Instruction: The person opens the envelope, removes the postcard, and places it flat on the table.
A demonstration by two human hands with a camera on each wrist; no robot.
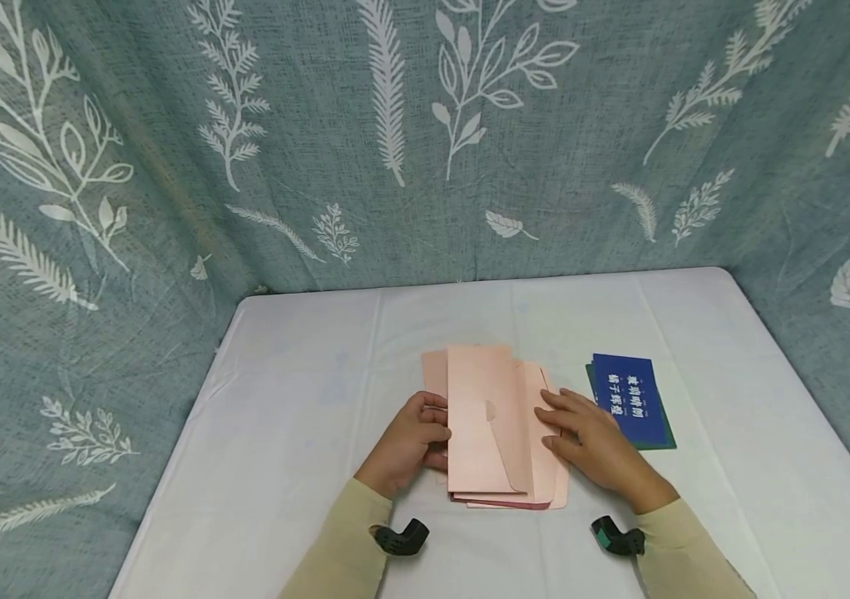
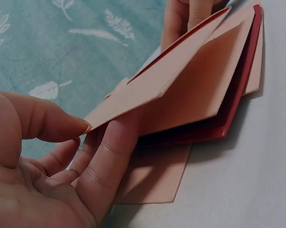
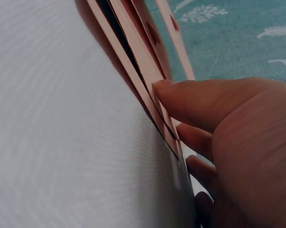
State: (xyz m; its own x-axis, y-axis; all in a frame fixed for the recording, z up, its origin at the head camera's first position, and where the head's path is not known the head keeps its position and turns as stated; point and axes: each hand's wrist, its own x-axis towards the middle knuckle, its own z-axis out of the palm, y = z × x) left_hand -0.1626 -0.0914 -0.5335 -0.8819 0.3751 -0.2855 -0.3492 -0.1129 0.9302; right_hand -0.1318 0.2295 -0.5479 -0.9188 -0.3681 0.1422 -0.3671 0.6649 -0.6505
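Observation:
Several pink paper envelopes (image 1: 486,424) lie loosely stacked and offset on the white table; the upper one has a folded flap and a small notch. Dark red (image 2: 226,123) shows between the layers in the left wrist view. My left hand (image 1: 410,439) pinches the upper envelope's left edge, thumb above and fingers beneath, lifting it off the layers below. On the stack's right side rests my right hand (image 1: 595,437), its fingers extended over the paper. In the right wrist view its thumb (image 3: 195,102) touches the envelope edges (image 3: 147,76).
A blue card (image 1: 630,395) with white characters lies on a green one (image 1: 663,443) just right of the stack, partly behind the right hand. The white table (image 1: 305,416) meets leaf-patterned curtains (image 1: 425,225) at its back and sides. Each wrist bears a black device (image 1: 402,537).

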